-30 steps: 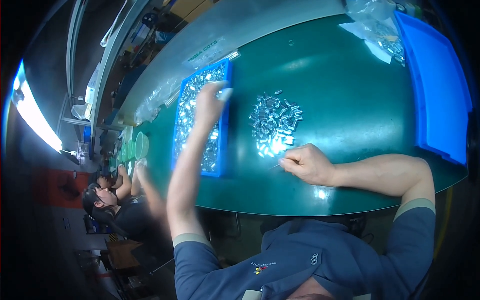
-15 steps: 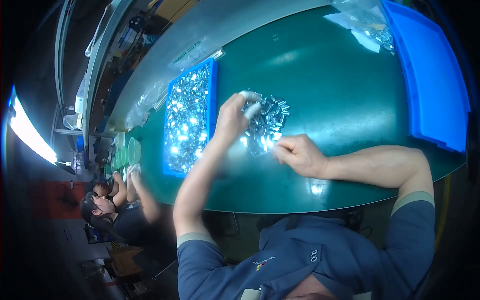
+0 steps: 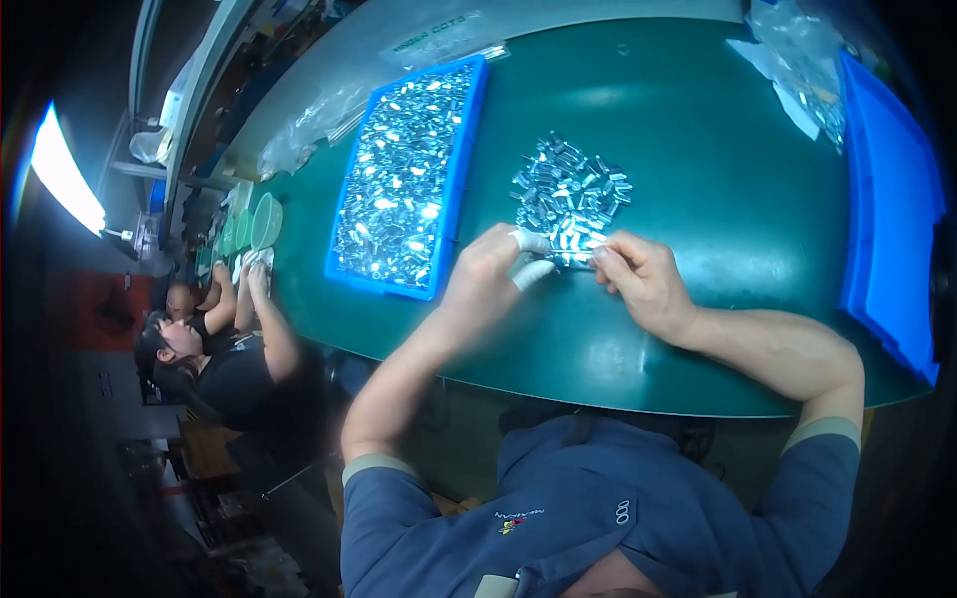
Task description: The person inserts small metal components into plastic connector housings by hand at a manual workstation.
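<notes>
head view looks down on a green bench [image 3: 698, 199] where both hands meet at the near edge of a loose pile of small shiny metal parts [image 3: 570, 194]. the left hand [image 3: 488, 274], which a second ago was stretched out over the blue tray [image 3: 457, 189] full of the same bright parts, has come back across the bench and now sits just beside the right hand [image 3: 643, 284] – so the reach to the tray is over and the work has returned to the pile. the left hand's fingers are curled narrow, two of them capped in white finger covers [image 3: 533, 269], and they seem to pinch at one of the parts at the pile's near rim; whether a part is truly gripped i cannot tell, it is too small. the right hand has hardly shifted – it rests on the bench with thumb and forefinger drawn close together at that same spot, touching or nearly touching the left fingertips, perhaps holding a thin piece between them. the tray lies to the left of the pile, apart from it, and is untouched now. along the right side of the bench lies a larger blue tray [image 3: 892, 229], and clear plastic bags [image 3: 797, 70] lie at the far right corner. at the far left another person [image 3: 214, 349] sits at the same bench beside some pale green bowls [image 3: 261, 219].
</notes>
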The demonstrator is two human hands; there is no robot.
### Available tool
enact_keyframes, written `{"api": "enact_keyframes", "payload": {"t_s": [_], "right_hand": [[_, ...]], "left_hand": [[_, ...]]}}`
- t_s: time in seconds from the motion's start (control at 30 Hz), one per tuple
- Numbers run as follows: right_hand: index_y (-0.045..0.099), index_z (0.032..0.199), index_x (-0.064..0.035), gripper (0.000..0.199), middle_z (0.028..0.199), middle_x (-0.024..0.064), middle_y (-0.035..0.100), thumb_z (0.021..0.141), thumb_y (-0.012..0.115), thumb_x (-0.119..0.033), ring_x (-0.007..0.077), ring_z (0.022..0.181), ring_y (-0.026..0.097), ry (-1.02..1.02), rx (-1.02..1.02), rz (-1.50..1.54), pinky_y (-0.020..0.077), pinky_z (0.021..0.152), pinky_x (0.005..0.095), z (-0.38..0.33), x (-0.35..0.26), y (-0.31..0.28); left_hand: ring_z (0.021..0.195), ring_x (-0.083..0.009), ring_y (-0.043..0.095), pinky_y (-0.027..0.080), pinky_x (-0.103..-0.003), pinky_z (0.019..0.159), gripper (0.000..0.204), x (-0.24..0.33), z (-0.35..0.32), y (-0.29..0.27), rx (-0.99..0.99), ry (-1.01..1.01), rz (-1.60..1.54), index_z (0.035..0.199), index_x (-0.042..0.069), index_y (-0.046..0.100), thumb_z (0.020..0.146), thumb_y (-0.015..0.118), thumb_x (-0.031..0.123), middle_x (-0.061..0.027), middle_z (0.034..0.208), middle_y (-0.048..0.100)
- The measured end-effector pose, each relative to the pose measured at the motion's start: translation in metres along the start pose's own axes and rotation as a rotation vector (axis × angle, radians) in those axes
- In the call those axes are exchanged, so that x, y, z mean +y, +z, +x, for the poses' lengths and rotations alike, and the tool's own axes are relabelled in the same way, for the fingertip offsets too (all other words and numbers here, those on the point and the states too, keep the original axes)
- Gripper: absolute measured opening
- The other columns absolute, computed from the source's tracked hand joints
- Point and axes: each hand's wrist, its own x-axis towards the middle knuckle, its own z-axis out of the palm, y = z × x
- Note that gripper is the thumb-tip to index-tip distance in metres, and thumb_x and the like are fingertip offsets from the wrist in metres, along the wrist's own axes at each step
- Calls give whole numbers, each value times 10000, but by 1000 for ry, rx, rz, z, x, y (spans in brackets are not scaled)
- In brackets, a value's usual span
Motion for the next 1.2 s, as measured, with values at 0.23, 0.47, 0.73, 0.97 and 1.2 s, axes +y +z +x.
{"api": "enact_keyframes", "payload": {"t_s": [0.23, 0.47, 0.73, 0.97, 1.2], "right_hand": [[667, 926, 7, 256, 776, 45, 655, 1039, 552, -192, 93, 678, 591, -44, -43, -170, 490, 613, 261, 2, -3, -1], [659, 805, -13, 372, 620, 59, 619, 1054, 536, -261, 127, 544, 565, 39, -71, -153, 435, 510, 313, -1, -6, -1], [657, 812, -22, 415, 657, 23, 617, 1081, 502, -296, 80, 567, 545, 31, -193, -284, 437, 516, 251, -1, -9, -2], [644, 881, -25, 323, 693, 21, 614, 1087, 494, -224, 77, 598, 541, -4, -127, -155, 446, 544, 257, 2, -1, -1], [652, 914, 3, 233, 770, 58, 647, 1056, 516, -121, 111, 662, 599, -65, -217, -240, 489, 606, 270, -3, -3, 4]], "left_hand": [[791, -282, 639, 510, -378, 677, 210, 0, 1, 2, -12, 42, 48, 967, 46, 678, 802, 808, 55, -104, 849, 653], [841, -328, 637, 507, -435, 733, 247, 1, 4, 5, -45, 140, 58, 967, 43, 654, 778, 813, 69, -105, 860, 653], [856, -332, 645, 510, -427, 743, 248, 2, -1, 22, -60, 171, -69, 989, 55, 667, 791, 814, 82, -108, 879, 647], [865, -308, 658, 520, -411, 745, 256, -1, -5, 28, 8, -1, -136, 1028, 41, 687, 824, 811, 133, -110, 902, 676], [785, -274, 693, 522, -380, 693, 234, 6, -39, 32, 44, -202, -328, 1054, 17, 728, 897, 778, 184, -146, 894, 717]]}}
